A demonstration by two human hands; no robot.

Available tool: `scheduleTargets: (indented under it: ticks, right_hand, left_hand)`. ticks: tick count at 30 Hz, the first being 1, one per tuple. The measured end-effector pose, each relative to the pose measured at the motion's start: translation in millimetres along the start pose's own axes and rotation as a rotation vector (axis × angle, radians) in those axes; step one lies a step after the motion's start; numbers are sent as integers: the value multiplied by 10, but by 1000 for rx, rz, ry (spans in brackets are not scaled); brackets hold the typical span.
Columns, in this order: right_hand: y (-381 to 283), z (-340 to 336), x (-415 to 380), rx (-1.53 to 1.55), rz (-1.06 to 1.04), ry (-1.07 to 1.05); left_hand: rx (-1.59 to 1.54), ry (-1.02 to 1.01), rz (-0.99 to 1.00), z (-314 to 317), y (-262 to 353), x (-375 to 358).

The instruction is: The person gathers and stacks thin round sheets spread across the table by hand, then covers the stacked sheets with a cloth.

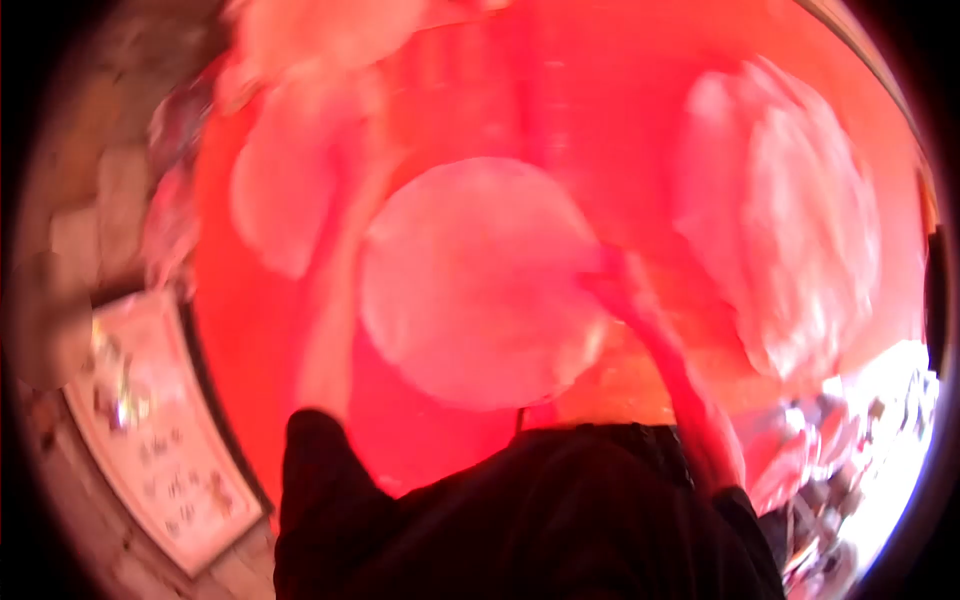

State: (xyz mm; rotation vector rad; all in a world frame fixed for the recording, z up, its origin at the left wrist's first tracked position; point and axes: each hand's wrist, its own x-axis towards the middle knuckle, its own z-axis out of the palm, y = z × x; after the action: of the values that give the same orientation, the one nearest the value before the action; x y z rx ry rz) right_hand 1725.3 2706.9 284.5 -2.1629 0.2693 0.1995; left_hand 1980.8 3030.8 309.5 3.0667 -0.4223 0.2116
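A round, pale, thin sheet (470, 280) lies flat on the red tabletop (620, 120) in front of me. At its right edge is my right hand (622, 285), its fingers stretched over the rim and apart. My left arm reaches up past the sheet's left side. Near a second round pale sheet (275, 190), my left hand (355, 115) is smeared by motion and its fingers do not show clearly. Beyond it, another pale sheet or pile (325, 30) is cut off by the top of the view.
To the right stands a pile of crinkled pale sheets (780, 220). A board with pictures and writing (165, 440) lies at the lower left, by the brick-like floor (120, 190). Bright jumbled scraps (830, 450) lie at the lower right, past the table edge.
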Motion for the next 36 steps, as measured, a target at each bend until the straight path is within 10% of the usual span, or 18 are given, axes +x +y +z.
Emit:
scheduleTargets:
  ticks: [5, 10, 17, 18, 20, 25, 26, 30, 36]
  right_hand:
    - [-329, -533, -23, 89, -177, 153]
    - [-760, -2422, -424, -69, -336, 542]
    - [-764, -4167, -1307, -573, -656, 1007]
    - [-659, -4181, -1358, -713, -765, 1026]
    - [-517, -3987, -1474, -1333, -298, 927]
    - [1094, -3119, -1657, -909, 319, 177]
    - [1508, -2952, -1798, -707, 44, 144]
    - [1622, -2447, -1885, -835, 290, 337]
    - [1848, -2486, -1864, -621, -36, 490]
  left_hand:
    - [86, 86, 132, 42, -707, 223]
    - [163, 267, 247, -405, -1232, 311]
    - [-211, 195, 313, -1315, -556, -387]
    - [-348, 51, 205, -1508, -268, -496]
    - [-607, -98, 98, -1747, 274, -704]
    - [-1001, -72, -22, -2124, 979, -1025]
    - [-1084, -29, -2, -2158, 1029, -1025]
    - [-1437, 166, -45, -2381, 1727, -1041]
    - [-1647, 143, 54, -1969, 2768, -723]
